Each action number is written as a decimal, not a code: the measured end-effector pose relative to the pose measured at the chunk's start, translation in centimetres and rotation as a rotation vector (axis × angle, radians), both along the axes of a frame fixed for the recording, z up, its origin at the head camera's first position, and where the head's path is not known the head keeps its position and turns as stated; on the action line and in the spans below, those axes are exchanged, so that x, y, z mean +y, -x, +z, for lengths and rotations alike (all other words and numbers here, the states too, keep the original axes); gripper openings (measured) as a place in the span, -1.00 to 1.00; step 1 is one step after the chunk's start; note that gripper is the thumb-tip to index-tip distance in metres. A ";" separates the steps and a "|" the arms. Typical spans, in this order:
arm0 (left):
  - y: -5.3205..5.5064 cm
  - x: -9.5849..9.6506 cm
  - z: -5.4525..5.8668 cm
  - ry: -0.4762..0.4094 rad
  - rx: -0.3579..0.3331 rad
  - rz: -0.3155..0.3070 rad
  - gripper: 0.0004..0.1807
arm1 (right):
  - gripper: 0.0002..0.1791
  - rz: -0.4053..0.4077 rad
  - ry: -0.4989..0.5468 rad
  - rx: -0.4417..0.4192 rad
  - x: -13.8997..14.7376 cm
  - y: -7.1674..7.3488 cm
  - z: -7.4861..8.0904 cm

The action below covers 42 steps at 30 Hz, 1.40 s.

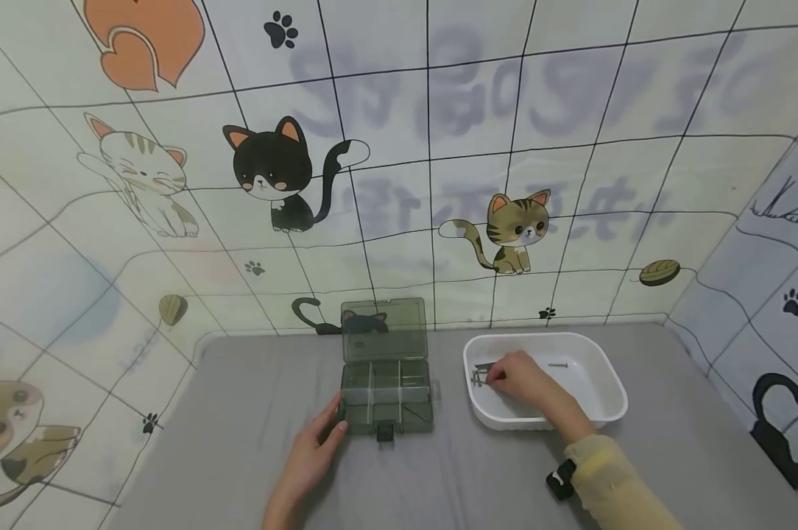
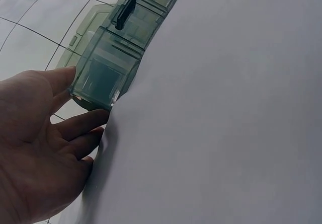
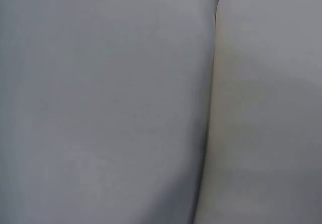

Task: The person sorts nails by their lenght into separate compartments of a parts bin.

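A translucent green compartment box lies with its lid raised against the wall. My left hand touches the box's left side, thumb near the front corner and fingers along the edge; the left wrist view shows this hand beside the box's end. A thin dark piece lies in the front right compartment. My right hand reaches into a white tray, its fingertips down among small metal screws. I cannot tell whether it pinches one. Another screw lies apart in the tray.
A grey cloth covers the table, and a cat-patterned sheet stands behind and at both sides. A small black object sits at the right sleeve. A black latch is on the box's front.
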<state>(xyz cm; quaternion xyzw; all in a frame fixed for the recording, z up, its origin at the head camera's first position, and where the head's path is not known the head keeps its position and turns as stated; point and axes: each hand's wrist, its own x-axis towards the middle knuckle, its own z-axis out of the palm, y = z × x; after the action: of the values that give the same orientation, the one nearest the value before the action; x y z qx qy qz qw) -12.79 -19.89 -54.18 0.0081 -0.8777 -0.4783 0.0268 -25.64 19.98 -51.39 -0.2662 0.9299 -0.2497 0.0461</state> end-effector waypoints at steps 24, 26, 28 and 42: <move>-0.3 0.1 -0.1 -0.010 0.035 0.003 -0.42 | -0.87 -0.047 -0.063 -0.053 -0.5 -0.3 -0.1; -0.2 0.2 -0.1 -0.013 0.038 -0.001 -0.42 | -0.87 -0.053 -0.065 -0.048 -0.4 -0.2 -0.1; -0.2 0.2 -0.1 -0.018 0.028 0.004 -0.42 | -0.87 -0.073 -0.063 -0.056 -0.3 -0.2 -0.2; -0.1 0.0 -0.2 -0.031 0.028 -0.005 -0.43 | -0.89 -0.151 0.034 -0.099 0.4 0.0 0.2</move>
<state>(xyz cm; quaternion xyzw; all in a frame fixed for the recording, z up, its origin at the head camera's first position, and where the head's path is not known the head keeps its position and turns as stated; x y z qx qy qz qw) -12.66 -19.86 -54.39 -0.0005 -0.8697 -0.4922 0.0378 -25.64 20.34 -51.17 -0.1836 0.9395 -0.2809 0.0684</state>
